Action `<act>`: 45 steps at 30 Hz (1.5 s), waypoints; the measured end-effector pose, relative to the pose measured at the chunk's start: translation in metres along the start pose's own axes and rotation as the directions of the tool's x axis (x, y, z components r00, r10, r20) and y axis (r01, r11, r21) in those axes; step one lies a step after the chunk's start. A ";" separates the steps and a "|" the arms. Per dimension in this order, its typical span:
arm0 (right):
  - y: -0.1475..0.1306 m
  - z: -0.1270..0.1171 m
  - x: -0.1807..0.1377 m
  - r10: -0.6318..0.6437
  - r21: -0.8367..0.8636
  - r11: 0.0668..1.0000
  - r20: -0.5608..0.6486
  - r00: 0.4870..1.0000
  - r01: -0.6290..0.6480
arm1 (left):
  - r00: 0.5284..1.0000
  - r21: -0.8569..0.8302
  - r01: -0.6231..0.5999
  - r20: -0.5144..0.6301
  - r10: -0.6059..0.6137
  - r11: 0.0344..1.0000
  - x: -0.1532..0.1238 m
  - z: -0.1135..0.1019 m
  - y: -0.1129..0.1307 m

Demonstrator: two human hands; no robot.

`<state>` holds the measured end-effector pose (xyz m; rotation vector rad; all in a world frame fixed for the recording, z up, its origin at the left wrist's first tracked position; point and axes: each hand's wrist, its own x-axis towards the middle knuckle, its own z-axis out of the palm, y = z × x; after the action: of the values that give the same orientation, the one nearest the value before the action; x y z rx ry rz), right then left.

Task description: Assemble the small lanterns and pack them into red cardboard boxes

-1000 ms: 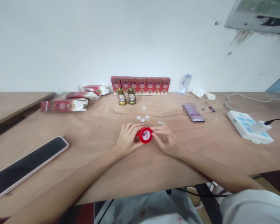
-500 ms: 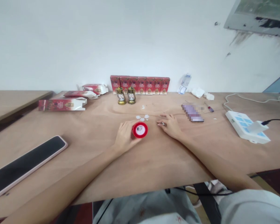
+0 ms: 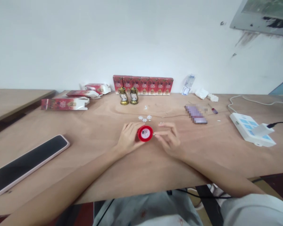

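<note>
My left hand (image 3: 128, 138) grips a small red lantern (image 3: 145, 133) lying on its side, its round base with a white middle turned toward me. My right hand (image 3: 168, 138) is beside the base, thumb and forefinger pinched on a tiny piece that I cannot make out, held at the rim. Just beyond the hands lie several small white bits (image 3: 145, 118) and a few small round pieces (image 3: 162, 123) on the wooden table (image 3: 136, 169).
Two gold lanterns (image 3: 129, 95) stand before a row of red boxes (image 3: 142, 85) at the wall. Opened red boxes (image 3: 64, 103) lie at back left. A black phone (image 3: 25, 163) lies at left, a white power strip (image 3: 252, 129) at right, a purple object (image 3: 195, 113) and a small screwdriver (image 3: 213, 110) behind.
My right hand left the lantern, reached back to the small round pieces, and has come back to the base with its fingers pinched. The left hand kept hold of the lantern.
</note>
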<state>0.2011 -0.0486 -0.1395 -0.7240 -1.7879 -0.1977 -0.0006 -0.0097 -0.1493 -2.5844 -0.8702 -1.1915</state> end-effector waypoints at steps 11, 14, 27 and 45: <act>-0.012 0.004 -0.002 0.070 -0.037 0.997 0.134 0.989 -0.066 | 0.990 0.000 -0.136 -0.027 0.136 0.991 0.003 -0.002 0.010; -0.013 0.005 -0.002 0.133 0.017 0.991 0.111 0.985 -0.136 | 0.992 -0.003 -0.126 -0.025 0.126 0.992 0.003 -0.003 0.011; 0.074 -0.011 0.002 0.524 -0.569 0.792 0.452 0.721 -0.219 | 1.000 0.010 0.010 -0.003 -0.010 1.000 0.000 -0.001 0.003; 0.012 -0.009 0.003 0.072 0.017 0.997 0.125 0.990 -0.075 | 0.999 -0.018 -0.034 0.002 0.034 0.999 0.003 -0.001 0.008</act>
<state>0.2146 -0.0420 -0.1362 -0.7996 -1.8745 -0.0851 0.0049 -0.0154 -0.1461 -2.6046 -0.8157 -1.1927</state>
